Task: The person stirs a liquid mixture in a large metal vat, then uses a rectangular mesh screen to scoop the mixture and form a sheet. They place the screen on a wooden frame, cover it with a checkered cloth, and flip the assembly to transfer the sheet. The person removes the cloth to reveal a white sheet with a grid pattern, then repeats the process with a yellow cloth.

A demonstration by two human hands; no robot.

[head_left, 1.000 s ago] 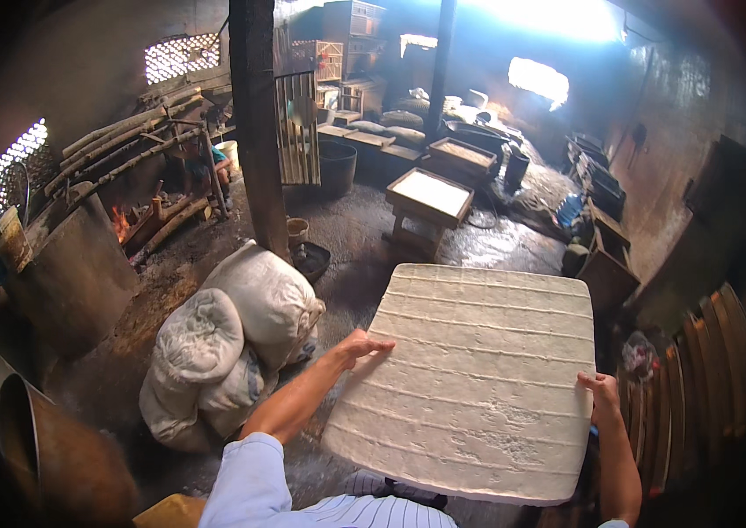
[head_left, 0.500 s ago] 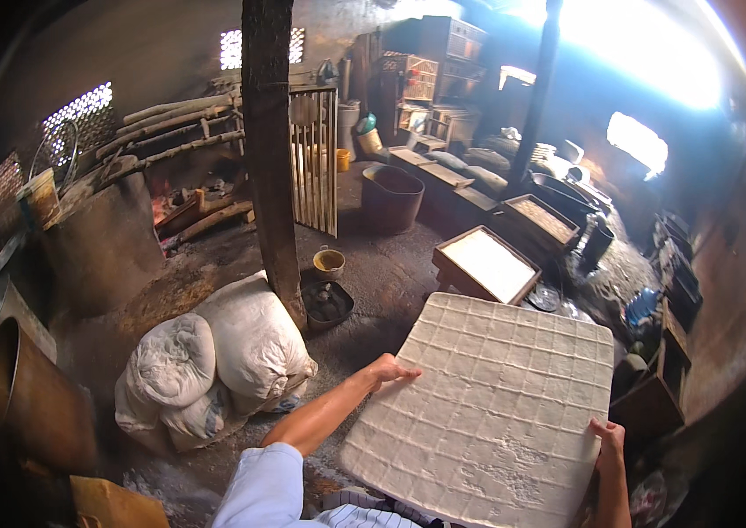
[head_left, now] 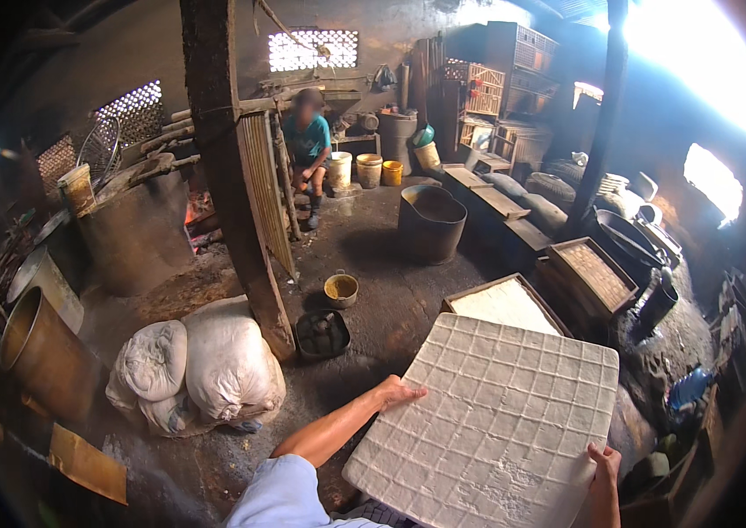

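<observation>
A large off-white slab [head_left: 496, 414], roughly square with rounded corners and a grid of raised lines, is held out in front of me, tilted. Its surface looks rough and pitted near the lower part. My left hand [head_left: 399, 393] grips its left edge, thumb on top and the fingers hidden beneath. At the right edge, my right hand [head_left: 603, 465] holds on the same way. Just past the slab's far edge lies a wooden-framed tray [head_left: 514, 304] with a white filling, partly covered by the slab from my view.
White sacks [head_left: 232, 370] sit at the left by a wooden post [head_left: 232, 176]. A black basin [head_left: 322, 334] and a yellowish pot [head_left: 341, 289] stand on the floor. Farther off are a large tub [head_left: 432, 224], a seated person [head_left: 307, 141], buckets [head_left: 369, 170] and a woven-topped box [head_left: 593, 275].
My view has swung left and up, bringing the seated person and more buckets into sight. The slab stays in both hands and now overlaps the near part of the white-filled tray.
</observation>
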